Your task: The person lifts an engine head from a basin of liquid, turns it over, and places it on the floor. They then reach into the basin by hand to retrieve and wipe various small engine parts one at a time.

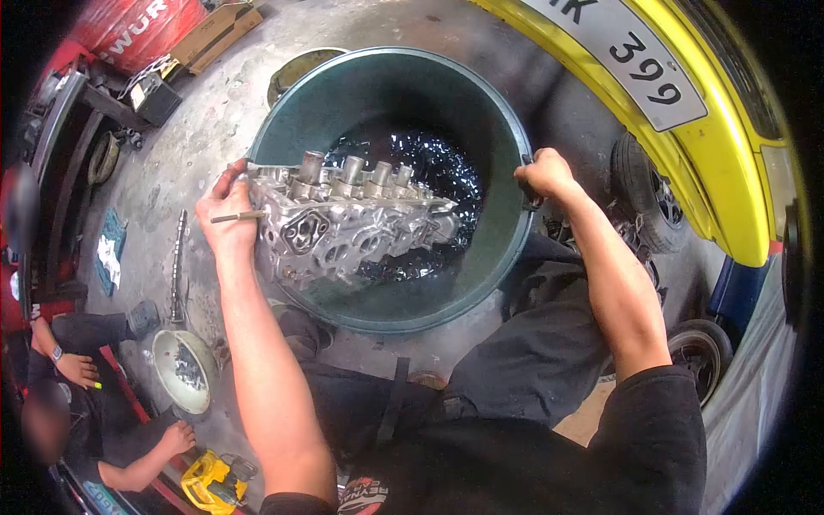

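A metal engine cylinder head lies tilted over the near left part of a large dark green tub. Several round tubes stand up from its top, and port openings show along its near side. My left hand is closed around the cylinder head's left end, where a thin stud sticks out beside the fingers. On the tub's right side, my right hand is wrapped round the handle at the rim. Dark, glinting liquid covers the tub's bottom. Whether the head rests on the rim cannot be made out.
A camshaft and a pale bowl of small parts lie on the floor at left. Another person's hand is near a yellow tool. A yellow car bumper overhangs at right, with wheels below.
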The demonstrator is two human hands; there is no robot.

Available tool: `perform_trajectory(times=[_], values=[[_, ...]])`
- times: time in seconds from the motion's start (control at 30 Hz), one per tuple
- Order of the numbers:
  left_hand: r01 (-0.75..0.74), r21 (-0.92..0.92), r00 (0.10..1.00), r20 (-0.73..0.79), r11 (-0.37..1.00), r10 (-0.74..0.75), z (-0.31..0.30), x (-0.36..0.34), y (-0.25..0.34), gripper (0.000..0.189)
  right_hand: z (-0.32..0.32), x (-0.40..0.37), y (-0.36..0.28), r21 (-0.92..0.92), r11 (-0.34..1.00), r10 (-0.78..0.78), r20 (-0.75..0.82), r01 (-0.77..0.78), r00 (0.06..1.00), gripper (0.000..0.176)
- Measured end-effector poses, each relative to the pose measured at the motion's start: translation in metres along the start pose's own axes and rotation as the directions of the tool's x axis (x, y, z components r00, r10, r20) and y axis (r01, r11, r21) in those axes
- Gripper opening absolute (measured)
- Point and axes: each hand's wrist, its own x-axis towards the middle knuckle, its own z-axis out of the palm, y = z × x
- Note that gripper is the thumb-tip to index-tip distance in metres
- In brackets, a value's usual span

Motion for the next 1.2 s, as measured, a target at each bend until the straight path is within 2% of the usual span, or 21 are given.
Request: perform_trajectory(times=[0.1, 0.13, 0.27, 0.3, 0.37, 0.5, 0.53, 0.57, 0.6, 0.67, 0.7, 0.73, 0.77, 0.8, 0.83, 0.87, 0.9, 0.97, 1.03, 1.1, 1.2], values=[[0.01, 0.019, 1.0, -0.013, 1.0, -0.01, 0.002, -0.007, 0.008, 0.034, 0.003, 0.008, 0.004, -0.009, 1.0, 0.018, 0.005, -0.017, 1.0, 0.044], [-0.02, -0.038, 1.0, -0.008, 0.999, 0.019, 0.006, -0.002, -0.005, 0.034, 0.007, 0.015, 0.008, -0.007, 1.0, 0.028, 0.005, -0.028, 1.0, 0.044], [0.045, -0.059, 0.999, 0.003, 0.997, -0.045, 0.02, -0.018, 0.001, 0.031, 0.023, 0.038, 0.027, -0.018, 0.999, 0.031, 0.005, -0.031, 0.999, 0.042], [-0.013, -0.033, 1.0, -0.021, 0.999, 0.012, 0.027, -0.021, 0.002, 0.031, 0.027, 0.047, 0.031, -0.006, 0.999, 0.047, 0.027, -0.047, 0.999, 0.041], [0.071, 0.002, 0.997, 0.015, 0.997, -0.071, 0.034, -0.031, 0.009, 0.032, 0.039, 0.061, 0.044, 0.009, 0.996, 0.084, 0.086, -0.085, 0.993, 0.04], [-0.111, 0.009, 0.994, -0.025, 0.994, 0.111, 0.056, -0.048, 0.022, 0.032, 0.052, 0.088, 0.065, 0.085, 0.99, 0.099, 0.159, -0.114, 0.982, 0.042], [-0.11, -0.019, 0.993, -0.038, 0.994, 0.109, 0.066, -0.047, 0.021, 0.03, 0.054, 0.092, 0.069, 0.115, 0.987, 0.091, 0.183, -0.114, 0.979, 0.045], [-0.242, 0.002, 0.966, -0.097, 0.97, 0.241, 0.075, -0.049, 0.023, 0.028, 0.057, 0.093, 0.07, 0.142, 0.984, 0.081, 0.211, -0.112, 0.974, 0.047], [-0.272, -0.078, 0.959, -0.101, 0.959, 0.264, 0.08, -0.053, 0.031, 0.026, 0.058, 0.094, 0.064, 0.085, 0.994, 0.057, 0.178, -0.073, 0.982, 0.052], [-0.239, -0.068, 0.97, -0.061, 0.969, 0.235, 0.084, -0.06, 0.059, 0.032, 0.052, 0.089, 0.045, -0.03, 1.0, -0.003, 0.104, 0.006, 0.995, 0.063], [-0.2, -0.139, 0.98, -0.016, 0.97, 0.2, 0.096, -0.058, 0.06, 0.039, 0.044, 0.076, 0.024, 0.061, 0.992, -0.115, 0.028, 0.114, 0.993, 0.07], [-0.168, -0.129, 0.986, -0.022, 0.977, 0.167, 0.1, -0.059, 0.073, 0.035, 0.029, 0.051, -0.008, 0.14, 0.963, -0.224, -0.056, 0.23, 0.973, 0.078], [-0.132, -0.198, 0.989, 0.047, 0.971, 0.143, 0.106, -0.061, 0.078, 0.04, 0.006, 0.001, -0.053, 0.418, 0.864, -0.32, 0.023, 0.282, 0.947, 0.079], [-0.224, -0.185, 0.973, 0.016, 0.957, 0.231, 0.115, -0.064, 0.081, 0.043, -0.002, -0.012, -0.068, 0.553, 0.716, -0.498, -0.023, 0.427, 0.867, 0.072], [-0.159, -0.226, 0.976, 0.112, 0.961, 0.188, 0.119, -0.066, 0.091, 0.042, -0.009, -0.04, -0.086, 0.736, 0.584, -0.505, -0.002, 0.343, 0.863, 0.067], [-0.232, -0.215, 0.958, 0.116, 0.949, 0.261, 0.121, -0.073, 0.098, 0.04, -0.016, -0.083, -0.11, 0.834, 0.502, -0.449, 0.025, 0.229, 0.893, 0.066], [-0.239, -0.242, 0.948, 0.151, 0.94, 0.28, 0.128, -0.08, 0.104, 0.042, -0.019, -0.095, -0.115, 0.866, 0.439, -0.531, 0.037, 0.237, 0.847, 0.069], [-0.206, -0.216, 0.917, 0.298, 0.954, 0.266, 0.122, -0.096, 0.123, 0.051, -0.03, -0.117, -0.112, 0.776, 0.568, -0.425, -0.007, 0.273, 0.905, 0.063], [-0.171, -0.297, 0.887, 0.368, 0.939, 0.278, 0.122, -0.106, 0.13, 0.062, -0.04, -0.068, -0.064, 0.751, 0.617, -0.5, 0.142, 0.237, 0.854, 0.053], [-0.202, -0.24, 0.87, 0.401, 0.95, 0.286, 0.124, -0.117, 0.132, 0.067, -0.035, -0.08, -0.07, 0.706, 0.659, -0.426, 0.066, 0.26, 0.902, 0.048], [-0.324, -0.135, 0.808, 0.475, 0.936, 0.348, 0.112, -0.119, 0.124, 0.07, -0.023, -0.073, -0.063, 0.638, 0.677, -0.537, 0.087, 0.367, 0.839, 0.043]])
